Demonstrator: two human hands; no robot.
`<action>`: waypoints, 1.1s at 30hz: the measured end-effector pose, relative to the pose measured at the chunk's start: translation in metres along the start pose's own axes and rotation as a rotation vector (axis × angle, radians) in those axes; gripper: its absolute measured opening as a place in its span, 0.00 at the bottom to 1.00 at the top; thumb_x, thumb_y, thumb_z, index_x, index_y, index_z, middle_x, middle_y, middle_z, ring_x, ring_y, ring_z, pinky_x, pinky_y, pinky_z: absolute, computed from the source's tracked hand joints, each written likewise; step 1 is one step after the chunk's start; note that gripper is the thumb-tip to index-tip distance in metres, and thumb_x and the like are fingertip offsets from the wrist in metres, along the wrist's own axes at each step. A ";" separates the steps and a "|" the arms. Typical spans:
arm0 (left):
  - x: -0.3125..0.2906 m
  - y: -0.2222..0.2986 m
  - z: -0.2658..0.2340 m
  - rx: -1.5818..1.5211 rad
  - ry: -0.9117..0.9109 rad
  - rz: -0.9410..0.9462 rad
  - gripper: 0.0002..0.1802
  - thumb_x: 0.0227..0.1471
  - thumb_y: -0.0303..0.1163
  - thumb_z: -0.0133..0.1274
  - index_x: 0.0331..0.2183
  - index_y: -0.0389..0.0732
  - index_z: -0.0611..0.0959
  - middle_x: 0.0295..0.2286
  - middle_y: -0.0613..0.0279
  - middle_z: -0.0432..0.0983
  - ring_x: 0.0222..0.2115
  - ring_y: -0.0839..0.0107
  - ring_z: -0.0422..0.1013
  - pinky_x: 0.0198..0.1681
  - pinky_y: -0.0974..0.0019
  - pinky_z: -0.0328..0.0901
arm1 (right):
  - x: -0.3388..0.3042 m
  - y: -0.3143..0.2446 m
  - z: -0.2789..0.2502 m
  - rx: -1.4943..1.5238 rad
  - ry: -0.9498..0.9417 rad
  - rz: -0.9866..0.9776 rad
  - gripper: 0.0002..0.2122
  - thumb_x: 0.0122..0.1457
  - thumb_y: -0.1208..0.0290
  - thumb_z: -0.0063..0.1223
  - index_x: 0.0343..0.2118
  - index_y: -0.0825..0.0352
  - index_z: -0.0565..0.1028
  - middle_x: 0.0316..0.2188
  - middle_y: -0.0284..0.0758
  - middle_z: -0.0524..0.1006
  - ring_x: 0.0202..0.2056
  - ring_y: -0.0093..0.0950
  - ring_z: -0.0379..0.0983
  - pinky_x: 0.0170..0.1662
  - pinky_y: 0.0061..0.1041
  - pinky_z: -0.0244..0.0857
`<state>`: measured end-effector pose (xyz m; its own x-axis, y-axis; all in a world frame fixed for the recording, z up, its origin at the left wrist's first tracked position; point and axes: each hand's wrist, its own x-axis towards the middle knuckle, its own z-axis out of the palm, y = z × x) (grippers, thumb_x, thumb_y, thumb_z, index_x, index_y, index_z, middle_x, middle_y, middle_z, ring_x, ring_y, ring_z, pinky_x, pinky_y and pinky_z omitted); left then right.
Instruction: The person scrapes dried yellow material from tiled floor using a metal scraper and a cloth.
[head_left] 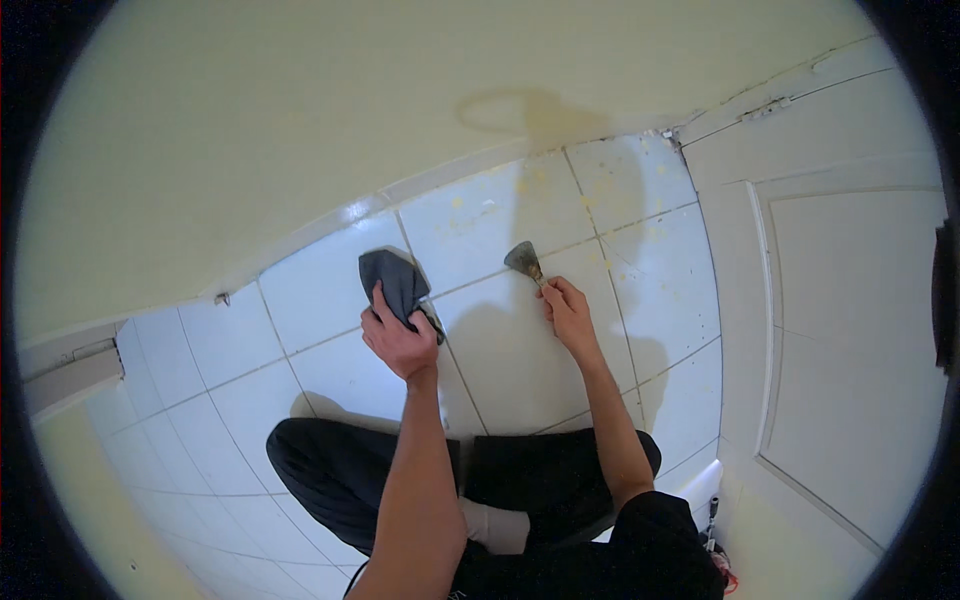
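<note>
My left hand (402,340) presses a dark grey cloth (392,278) onto the white floor tiles (340,240), its fingers bent over the bunched fabric. To the right, my right hand (570,315) grips a putty knife (523,260) by its handle. The knife's wide, dull blade points away from me, up and to the left. Whether the blade touches the tile, I cannot tell. Yellowish spots (585,200) and a few pale flecks mark the tiles beyond the knife, near the wall.
A cream wall (300,110) with a pale skirting strip (400,190) runs along the far side. On the right stands a white panelled door (850,260). My knees in black trousers (330,460) are close to the tiles. Some small items (715,545) lie at the lower right.
</note>
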<state>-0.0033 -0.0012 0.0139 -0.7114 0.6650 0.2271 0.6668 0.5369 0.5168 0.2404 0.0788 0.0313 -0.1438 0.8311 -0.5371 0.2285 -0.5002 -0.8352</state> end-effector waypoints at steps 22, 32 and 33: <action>-0.001 -0.003 -0.001 0.025 -0.027 0.021 0.40 0.44 0.34 0.49 0.62 0.42 0.72 0.43 0.43 0.69 0.43 0.41 0.67 0.51 0.44 0.61 | -0.005 -0.050 0.014 -0.935 0.167 -0.090 0.15 0.73 0.57 0.40 0.46 0.63 0.75 0.27 0.55 0.80 0.33 0.56 0.80 0.36 0.53 0.75; -0.002 0.003 0.002 0.023 0.001 0.023 0.39 0.43 0.34 0.49 0.60 0.42 0.74 0.41 0.45 0.69 0.41 0.44 0.67 0.50 0.47 0.61 | 0.006 -0.044 0.021 -0.894 0.222 -0.115 0.16 0.73 0.57 0.41 0.47 0.65 0.74 0.27 0.54 0.80 0.32 0.55 0.81 0.36 0.53 0.75; -0.002 0.003 0.001 0.022 -0.026 0.011 0.39 0.44 0.34 0.49 0.61 0.41 0.73 0.43 0.43 0.69 0.43 0.42 0.67 0.51 0.45 0.61 | 0.009 -0.042 0.025 -0.876 0.276 -0.117 0.15 0.73 0.58 0.41 0.48 0.65 0.73 0.26 0.53 0.80 0.31 0.55 0.81 0.34 0.52 0.75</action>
<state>0.0002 -0.0002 0.0142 -0.6980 0.6842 0.2113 0.6797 0.5402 0.4962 0.2057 0.1010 0.0588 -0.0031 0.9496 -0.3134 0.8898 -0.1404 -0.4342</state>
